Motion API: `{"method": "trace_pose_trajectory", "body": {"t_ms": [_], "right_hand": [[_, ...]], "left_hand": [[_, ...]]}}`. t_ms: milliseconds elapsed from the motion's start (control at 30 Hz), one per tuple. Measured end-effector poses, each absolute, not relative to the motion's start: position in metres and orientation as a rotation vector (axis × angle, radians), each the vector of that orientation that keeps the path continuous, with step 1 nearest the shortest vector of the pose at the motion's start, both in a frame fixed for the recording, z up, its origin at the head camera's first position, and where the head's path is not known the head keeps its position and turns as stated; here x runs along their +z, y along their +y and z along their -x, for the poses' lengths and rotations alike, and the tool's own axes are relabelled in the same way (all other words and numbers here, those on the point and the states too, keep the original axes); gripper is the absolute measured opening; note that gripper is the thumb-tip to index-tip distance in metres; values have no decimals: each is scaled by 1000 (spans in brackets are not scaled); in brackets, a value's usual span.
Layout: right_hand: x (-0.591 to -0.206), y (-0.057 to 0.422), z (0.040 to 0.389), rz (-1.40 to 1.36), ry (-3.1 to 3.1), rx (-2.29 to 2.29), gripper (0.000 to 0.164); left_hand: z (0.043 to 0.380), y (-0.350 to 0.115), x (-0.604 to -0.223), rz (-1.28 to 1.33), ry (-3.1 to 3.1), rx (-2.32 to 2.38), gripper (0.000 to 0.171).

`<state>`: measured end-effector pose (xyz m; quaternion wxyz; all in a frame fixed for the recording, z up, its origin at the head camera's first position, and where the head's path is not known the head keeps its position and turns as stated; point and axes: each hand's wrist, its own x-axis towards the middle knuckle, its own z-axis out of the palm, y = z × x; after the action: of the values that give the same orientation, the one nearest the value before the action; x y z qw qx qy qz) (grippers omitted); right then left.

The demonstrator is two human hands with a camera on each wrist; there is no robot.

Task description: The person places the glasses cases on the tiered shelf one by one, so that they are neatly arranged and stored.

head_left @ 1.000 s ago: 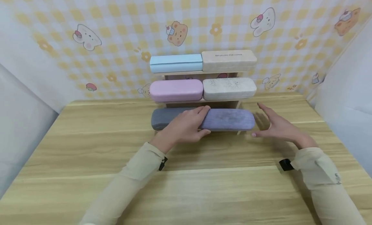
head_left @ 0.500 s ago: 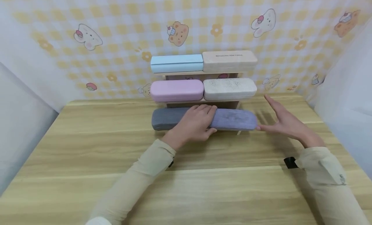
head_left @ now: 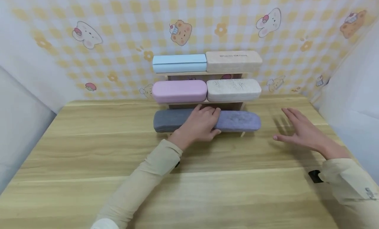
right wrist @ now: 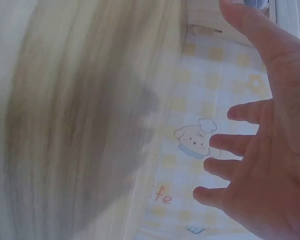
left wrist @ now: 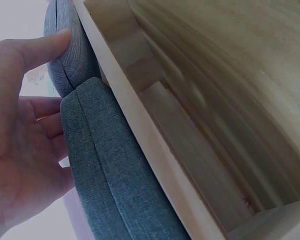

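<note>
On the bottom shelf of a small wooden rack, a dark grey glasses case (head_left: 170,119) and a purple-blue glasses case (head_left: 238,120) lie end to end. My left hand (head_left: 199,125) reaches over where they meet and grips the purple-blue one, thumb at its front and fingers over its top. In the left wrist view the thumb (left wrist: 52,45) presses the front of that case, while the fingers pass behind the grey case's end. My right hand (head_left: 308,133) hovers to the right of the rack with fingers spread, holding nothing; the right wrist view shows its bare palm (right wrist: 275,165).
Above, the middle shelf holds a pink case (head_left: 179,91) and a whitish patterned case (head_left: 234,90). A light blue case (head_left: 179,63) and a beige lettered case (head_left: 234,61) lie on top. Wood-grain table (head_left: 189,196) surrounds the rack, with a checked cloth (head_left: 124,51) behind.
My left hand has shifted slightly right along the cases onto the purple-blue one. My right hand came close to that case's right end, then drew away to the right.
</note>
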<state>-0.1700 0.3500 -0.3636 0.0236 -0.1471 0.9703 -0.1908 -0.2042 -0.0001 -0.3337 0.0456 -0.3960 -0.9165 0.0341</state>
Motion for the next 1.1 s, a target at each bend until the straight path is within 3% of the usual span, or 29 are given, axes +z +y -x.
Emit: {"method": "trace_pose_trajectory", "body": {"t_ms": [1100], "right_hand": [[-373,345,165,418,2948,-529,108]], "left_hand": [[205,-6,-339,1109,-2902,83,70]]}}
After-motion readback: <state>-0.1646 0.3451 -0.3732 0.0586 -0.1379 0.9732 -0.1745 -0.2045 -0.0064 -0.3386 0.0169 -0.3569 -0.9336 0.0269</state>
